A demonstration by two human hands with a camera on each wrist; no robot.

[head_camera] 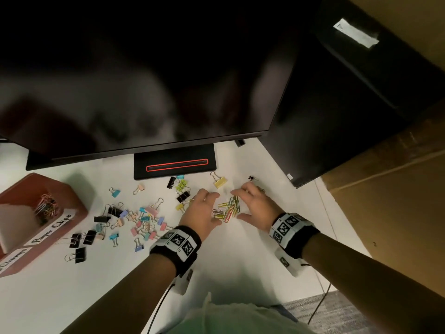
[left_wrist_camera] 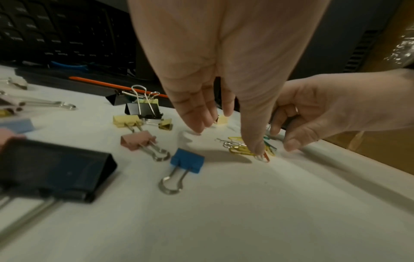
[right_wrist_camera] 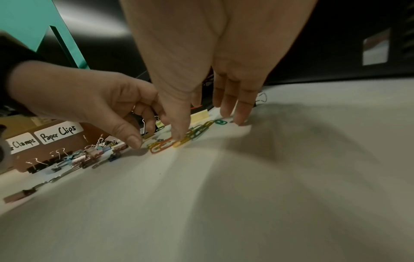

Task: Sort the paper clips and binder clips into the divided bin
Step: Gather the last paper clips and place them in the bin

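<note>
A small heap of coloured paper clips (head_camera: 228, 208) (left_wrist_camera: 237, 150) (right_wrist_camera: 197, 133) lies on the white desk between my two hands. My left hand (head_camera: 213, 208) (left_wrist_camera: 228, 141) stands to its left, fingers pointing down at the desk and thumb tip resting on the clips. On the other side my right hand (head_camera: 237, 204) (right_wrist_camera: 208, 130) cups the heap, thumb on the clips and fingertips on the desk. Neither hand grips anything. The brown divided bin (head_camera: 79, 213) stands at far left; its "Paper Clips" label (right_wrist_camera: 58, 133) shows, and paper clips (head_camera: 45, 206) lie in one compartment. Several binder clips (head_camera: 142, 220) are scattered between bin and hands.
A dark monitor (head_camera: 144, 80) overhangs the back of the desk, its stand base (head_camera: 174, 165) just behind the clips. A black computer tower (head_camera: 337, 116) and a cardboard box (head_camera: 397, 177) close off the right. A yellow binder clip (head_camera: 220, 183) lies just beyond my hands.
</note>
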